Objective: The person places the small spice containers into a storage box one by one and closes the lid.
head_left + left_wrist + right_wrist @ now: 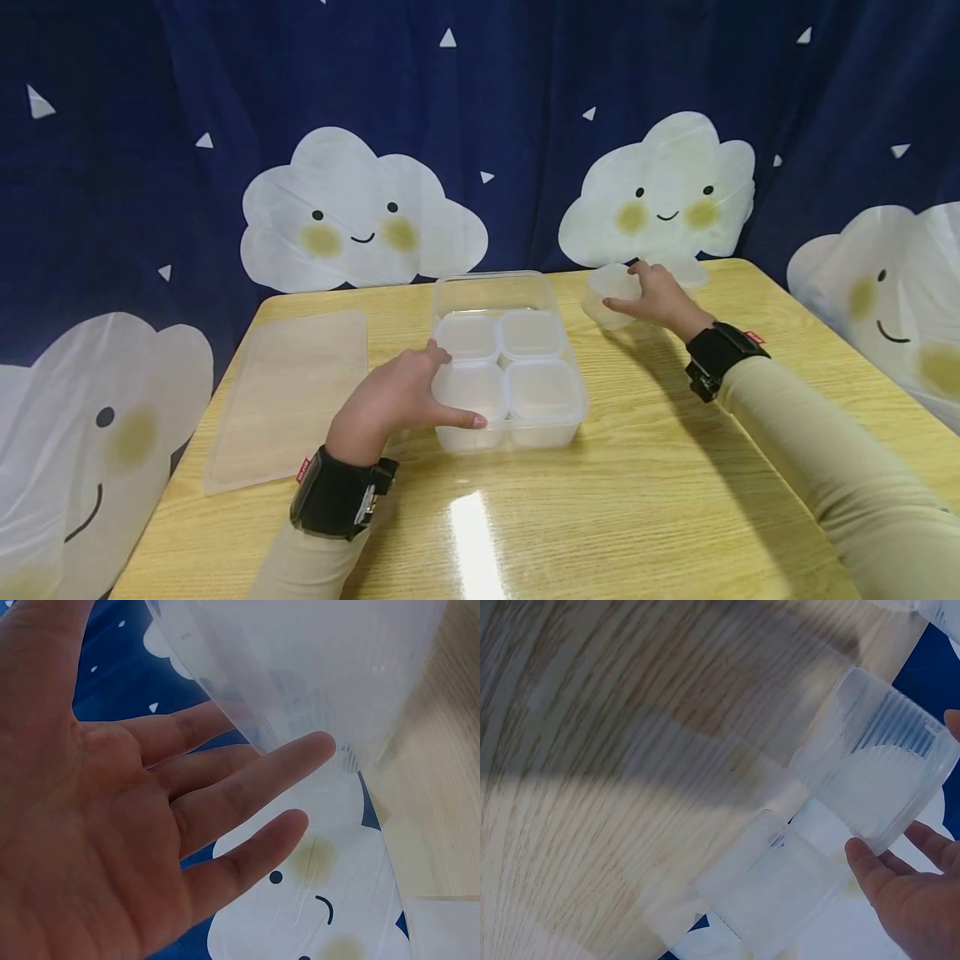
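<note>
Upper right, the right hand [663, 300] grips a translucent tub [602, 298]. The clear bin [491, 292] lies lower left, beside the spread left hand [396, 395].

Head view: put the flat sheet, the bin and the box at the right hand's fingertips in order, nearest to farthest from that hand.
1. Box: in the right hand's grip, on the right.
2. Bin: mid-table, left of that hand.
3. Sheet: on the left, past the bin.
</note>
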Motion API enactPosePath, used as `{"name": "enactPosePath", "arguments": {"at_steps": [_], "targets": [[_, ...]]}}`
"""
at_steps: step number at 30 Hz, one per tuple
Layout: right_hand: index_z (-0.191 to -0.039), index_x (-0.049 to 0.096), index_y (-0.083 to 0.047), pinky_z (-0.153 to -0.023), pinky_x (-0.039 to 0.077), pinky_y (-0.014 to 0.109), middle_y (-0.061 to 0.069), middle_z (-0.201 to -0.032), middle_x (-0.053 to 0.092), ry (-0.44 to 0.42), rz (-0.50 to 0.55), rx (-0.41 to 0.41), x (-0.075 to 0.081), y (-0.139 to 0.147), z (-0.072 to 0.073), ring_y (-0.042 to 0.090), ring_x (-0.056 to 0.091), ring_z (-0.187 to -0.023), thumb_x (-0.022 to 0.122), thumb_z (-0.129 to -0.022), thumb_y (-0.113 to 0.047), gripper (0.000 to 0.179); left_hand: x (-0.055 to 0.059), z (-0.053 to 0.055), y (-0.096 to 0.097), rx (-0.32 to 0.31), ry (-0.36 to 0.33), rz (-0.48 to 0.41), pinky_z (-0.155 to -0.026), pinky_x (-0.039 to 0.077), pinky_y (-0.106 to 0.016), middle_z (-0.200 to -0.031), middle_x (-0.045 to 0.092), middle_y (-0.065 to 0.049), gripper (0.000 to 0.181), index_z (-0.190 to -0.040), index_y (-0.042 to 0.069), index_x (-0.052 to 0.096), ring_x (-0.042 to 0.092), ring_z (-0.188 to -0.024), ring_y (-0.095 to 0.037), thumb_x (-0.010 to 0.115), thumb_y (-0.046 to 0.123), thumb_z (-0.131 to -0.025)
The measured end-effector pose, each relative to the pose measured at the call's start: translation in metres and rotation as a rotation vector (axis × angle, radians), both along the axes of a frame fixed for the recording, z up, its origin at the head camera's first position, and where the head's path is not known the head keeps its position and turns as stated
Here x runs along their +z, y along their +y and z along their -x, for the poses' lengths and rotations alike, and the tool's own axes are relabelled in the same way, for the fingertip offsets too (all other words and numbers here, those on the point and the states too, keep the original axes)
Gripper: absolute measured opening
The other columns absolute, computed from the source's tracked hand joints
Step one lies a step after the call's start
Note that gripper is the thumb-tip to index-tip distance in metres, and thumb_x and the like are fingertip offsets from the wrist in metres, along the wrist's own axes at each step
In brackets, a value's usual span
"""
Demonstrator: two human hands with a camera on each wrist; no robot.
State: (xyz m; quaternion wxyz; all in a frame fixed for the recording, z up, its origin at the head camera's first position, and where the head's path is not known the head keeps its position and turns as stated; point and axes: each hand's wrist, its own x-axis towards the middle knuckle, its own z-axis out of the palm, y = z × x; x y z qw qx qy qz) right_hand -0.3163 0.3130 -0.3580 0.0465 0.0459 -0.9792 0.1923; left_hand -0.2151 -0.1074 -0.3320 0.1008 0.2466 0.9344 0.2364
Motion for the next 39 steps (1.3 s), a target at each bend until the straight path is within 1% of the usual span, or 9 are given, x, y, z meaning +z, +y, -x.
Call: {"name": "enactPosePath", "arguments": {"at_steps": [10, 15, 21, 24, 26, 28, 31, 33, 39], "targets": [[-0.136, 0.043, 0.017, -0.099, 0.041, 0.06, 0.041, -0.125, 0.049, 0.046, 0.016, 0.007, 0.012, -0.003, -0.006, 0.051, 0.048, -0.116, 0.074, -0.091, -0.037, 0.077, 0.002, -0.001, 0.0, -0.002, 0.005, -0.001, -0.079, 0.051, -0.037, -0.154, 0.044, -0.023, 0.098, -0.139, 0.003, 0.06, 0.062, -0.102, -0.023, 0.087, 0.063, -0.066], [-0.136, 0.043, 0.016, -0.095, 0.043, 0.06, 0.04, -0.124, 0.05, 0.049, 0.013, 0.013, 0.02, -0.007, -0.008, 0.049, 0.049, -0.112, 0.074, -0.091, -0.038, 0.077, 0.002, -0.001, 0.0, -0.004, 0.005, 0.008, -0.082, 0.052, -0.038, -0.155, 0.042, -0.024, 0.101, -0.141, 0.002, 0.058, 0.062, -0.107, -0.024, 0.087, 0.064, -0.067], [-0.134, 0.046, 0.014, -0.095, 0.044, 0.059, 0.037, -0.127, 0.05, 0.071, -0.003, 0.019, 0.027, -0.01, -0.009, 0.047, 0.05, -0.113, 0.075, -0.09, -0.038, 0.075, 0.0, -0.001, 0.0, -0.003, 0.007, 0.002, -0.083, 0.052, -0.038, -0.155, 0.042, -0.023, 0.099, -0.139, 0.003, 0.059, 0.062, -0.108, -0.024, 0.087, 0.064, -0.067], [-0.133, 0.047, 0.013, -0.095, 0.044, 0.059, 0.037, -0.127, 0.05, 0.082, -0.004, 0.029, 0.031, -0.012, -0.01, 0.048, 0.051, -0.114, 0.076, -0.089, -0.037, 0.072, 0.0, 0.0, -0.001, -0.002, 0.011, 0.005, -0.084, 0.052, -0.039, -0.149, 0.051, -0.021, 0.099, -0.139, 0.002, 0.059, 0.062, -0.107, -0.024, 0.087, 0.064, -0.066], [-0.133, 0.048, 0.011, -0.094, 0.044, 0.059, 0.036, -0.128, 0.05, 0.088, -0.006, 0.036, 0.034, -0.014, -0.011, 0.048, 0.051, -0.114, 0.076, -0.089, -0.038, 0.072, -0.001, -0.001, -0.001, -0.003, 0.015, 0.005, -0.083, 0.051, -0.039, -0.148, 0.052, -0.02, 0.099, -0.138, 0.003, 0.059, 0.062, -0.106, -0.023, 0.087, 0.064, -0.066], [-0.133, 0.048, 0.01, -0.094, 0.045, 0.058, 0.035, -0.128, 0.051, 0.093, -0.011, 0.039, 0.037, -0.016, -0.011, 0.047, 0.052, -0.113, 0.076, -0.089, -0.039, 0.072, -0.001, 0.0, -0.001, -0.004, 0.016, 0.001, -0.081, 0.051, -0.038, -0.146, 0.055, -0.019, 0.098, -0.138, 0.002, 0.059, 0.062, -0.1, -0.023, 0.087, 0.063, -0.066], [-0.133, 0.049, 0.009, -0.093, 0.046, 0.058, 0.034, -0.129, 0.05, 0.093, -0.017, 0.038, 0.042, -0.019, -0.012, 0.046, 0.053, -0.112, 0.076, -0.089, -0.041, 0.072, -0.001, -0.001, -0.001, -0.003, 0.016, 0.004, -0.083, 0.051, -0.038, -0.152, 0.047, -0.021, 0.1, -0.14, 0.002, 0.058, 0.061, -0.104, -0.023, 0.087, 0.063, -0.067], [-0.133, 0.049, 0.008, -0.091, 0.047, 0.058, 0.034, -0.129, 0.05, 0.093, -0.024, 0.036, 0.045, -0.021, -0.013, 0.046, 0.053, -0.111, 0.076, -0.088, -0.041, 0.072, -0.001, -0.001, -0.001, -0.007, 0.017, 0.004, -0.084, 0.052, -0.039, -0.152, 0.047, -0.022, 0.101, -0.141, 0.001, 0.057, 0.062, -0.104, -0.024, 0.087, 0.063, -0.067], [-0.133, 0.05, 0.008, -0.089, 0.048, 0.057, 0.034, -0.13, 0.051, 0.106, -0.042, 0.059, 0.055, -0.028, -0.013, 0.045, 0.054, -0.109, 0.077, -0.088, -0.04, 0.071, -0.001, 0.0, -0.001, -0.012, 0.014, 0.004, -0.09, 0.052, -0.042, -0.155, 0.041, -0.026, 0.101, -0.141, 0.001, 0.057, 0.06, -0.121, -0.028, 0.087, 0.063, -0.067]]}}
